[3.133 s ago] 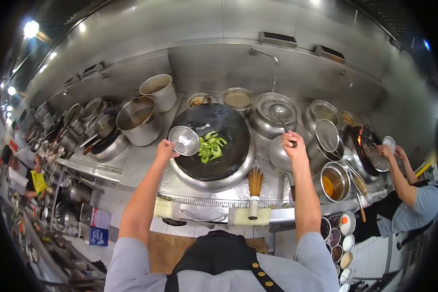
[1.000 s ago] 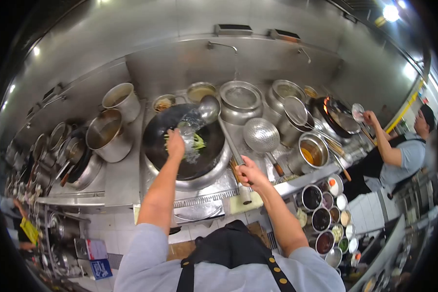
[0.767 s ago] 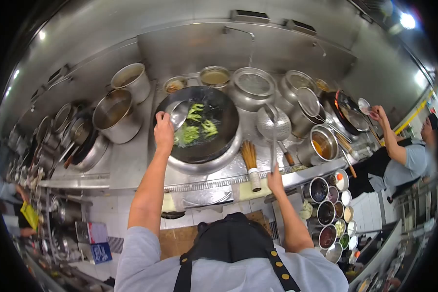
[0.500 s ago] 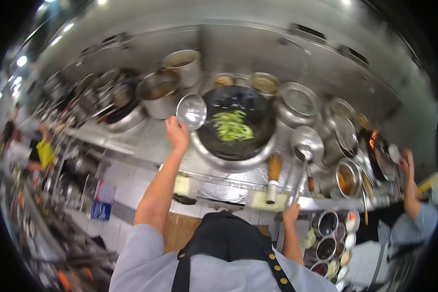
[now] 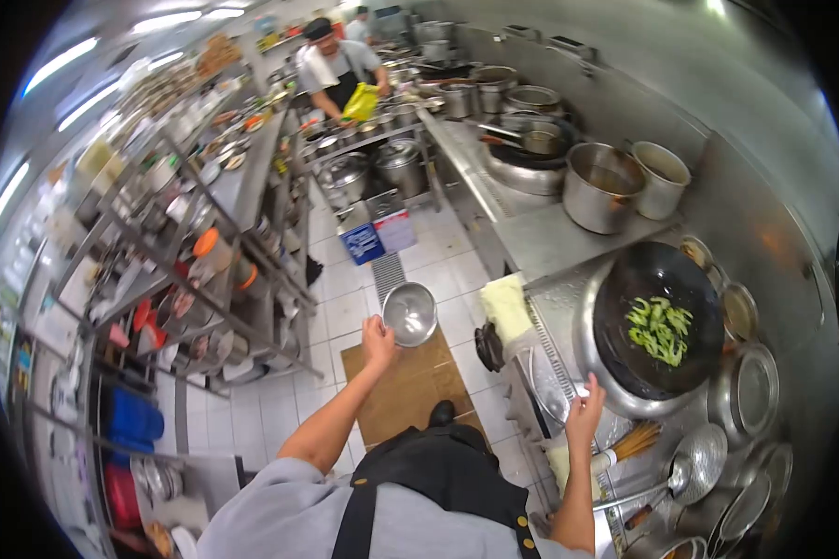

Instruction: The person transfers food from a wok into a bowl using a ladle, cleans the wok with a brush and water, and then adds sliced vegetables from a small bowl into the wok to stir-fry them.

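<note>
My left hand (image 5: pixel 379 343) grips the rim of an empty metal bowl (image 5: pixel 409 314), held out over the floor to the left of the stove. My right hand (image 5: pixel 584 410) holds nothing, its fingers apart, close to the near rim of the wok's stove ring. Chopped green vegetable pieces (image 5: pixel 659 331) lie in the black wok (image 5: pixel 625 289). A ladle (image 5: pixel 680 473) rests in a perforated strainer (image 5: pixel 702 455) nearer to me, its handle pointing left. Beside it lies a bamboo wok brush (image 5: pixel 632 441) with a white handle.
Large stockpots (image 5: pixel 604 200) stand beyond the wok, next to a pan (image 5: pixel 541 140) on another burner. A blue box (image 5: pixel 362 244) sits on the tiled floor. Metal shelving (image 5: pixel 186 270) runs along the left. A co-worker (image 5: pixel 340 70) stands at the far end with a yellow cloth (image 5: pixel 361 102).
My view has turned left. The bowl has moved away from the wok, out over the floor. My right hand has let go of the ladle handle and moved towards the wok.
</note>
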Demonstrator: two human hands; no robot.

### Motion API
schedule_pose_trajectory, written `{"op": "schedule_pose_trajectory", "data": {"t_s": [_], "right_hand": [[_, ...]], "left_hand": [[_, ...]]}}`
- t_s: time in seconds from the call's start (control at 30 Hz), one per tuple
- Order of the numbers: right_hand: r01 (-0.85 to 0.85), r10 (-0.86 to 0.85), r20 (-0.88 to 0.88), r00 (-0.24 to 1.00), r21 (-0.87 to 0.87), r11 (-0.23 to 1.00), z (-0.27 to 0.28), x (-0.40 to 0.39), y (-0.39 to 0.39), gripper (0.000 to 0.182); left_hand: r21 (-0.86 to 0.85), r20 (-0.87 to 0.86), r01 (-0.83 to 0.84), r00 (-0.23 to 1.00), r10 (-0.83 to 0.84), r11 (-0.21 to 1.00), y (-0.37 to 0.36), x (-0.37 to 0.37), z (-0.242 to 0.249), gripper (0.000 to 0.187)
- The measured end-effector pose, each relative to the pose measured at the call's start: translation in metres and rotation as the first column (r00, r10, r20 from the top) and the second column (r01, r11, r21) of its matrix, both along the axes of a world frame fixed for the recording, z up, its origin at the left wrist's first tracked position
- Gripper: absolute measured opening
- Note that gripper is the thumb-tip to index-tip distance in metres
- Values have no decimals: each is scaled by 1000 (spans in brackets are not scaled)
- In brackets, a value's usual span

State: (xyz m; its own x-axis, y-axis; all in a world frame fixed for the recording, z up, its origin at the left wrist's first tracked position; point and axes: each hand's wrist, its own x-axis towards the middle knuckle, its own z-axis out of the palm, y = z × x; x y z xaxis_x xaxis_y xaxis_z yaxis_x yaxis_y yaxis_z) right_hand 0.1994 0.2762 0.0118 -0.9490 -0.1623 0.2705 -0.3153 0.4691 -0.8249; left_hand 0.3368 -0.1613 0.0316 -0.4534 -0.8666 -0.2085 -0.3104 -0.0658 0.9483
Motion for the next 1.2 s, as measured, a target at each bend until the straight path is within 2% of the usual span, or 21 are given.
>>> {"op": "schedule_pose_trajectory", "data": {"t_s": [0.03,0.07,0.2,0.23,0.27,0.3,0.37,0.4,0.47,0.6,0.63,0.7,0.73,0.77,0.8,0.83,1.03,1.07,1.1,1.13,1.2], "right_hand": [[-136,136,-5,991,-21,990,8,-1,-17,61],[-180,180,-13,984,-11,984,13,1,-33,61],[-418,420,-46,906,50,907,11,22,-110,56],[-455,460,-31,887,96,885,-5,28,-125,56],[-486,493,-16,870,147,862,-19,39,-141,56],[-564,553,109,826,155,811,-35,52,-154,54],[-685,666,174,725,279,673,-90,76,-172,46],[-752,745,181,643,335,568,-129,83,-177,44],[-849,777,363,514,345,400,-206,105,-175,44],[-927,676,659,330,361,100,-215,174,-176,43],[-937,645,699,309,340,81,-221,188,-178,43],[-947,581,761,288,316,55,-228,212,-182,43],[-950,549,786,284,306,53,-231,221,-186,43],[-953,523,804,284,298,59,-232,227,-193,43],[-954,502,816,286,292,70,-232,233,-200,43],[-955,481,828,288,283,84,-231,239,-208,43],[-964,459,856,236,146,224,-223,253,-280,43],[-972,476,852,218,145,185,-219,255,-295,43],[-968,544,813,209,251,-3,-207,260,-313,45],[-968,546,811,212,253,0,-198,264,-327,45],[-954,368,885,286,226,197,-185,272,-349,46]], "left_hand": [[-539,127,106,991,-43,836,-4,31,16,12],[-879,271,246,963,4,408,-6,57,23,12],[-942,41,-103,910,413,319,-47,164,25,10],[-526,-192,-548,822,537,650,-64,190,6,9],[143,-326,-722,612,721,677,-74,222,-4,10],[157,-319,-771,552,771,617,-83,260,-16,10],[-366,-101,-765,599,794,530,-88,328,-29,11],[-355,-98,-797,552,828,489,-83,360,-28,11],[-816,-53,-482,613,788,320,-64,419,-9,12],[-727,-67,-570,615,786,384,-51,508,-14,15],[-606,-129,-692,572,810,393,-60,522,-44,13],[-484,-59,-662,678,733,572,-72,548,-99,12],[-476,-56,-682,653,755,555,-67,554,-93,12],[-182,-162,-806,590,791,563,-59,557,-74,14],[130,-249,-832,499,830,539,-58,565,-63,17],[241,-403,-855,343,849,460,-60,580,-65,19],[319,-579,-946,-150,802,53,-56,734,-4,16],[325,-611,-946,-215,762,-6,-61,761,9,16],[302,-643,-953,-225,732,-27,-67,792,13,16],[280,-675,-959,-231,701,-46,-77,823,14,16],[339,-667,-933,-330,668,-122,-110,884,15,14]]}}
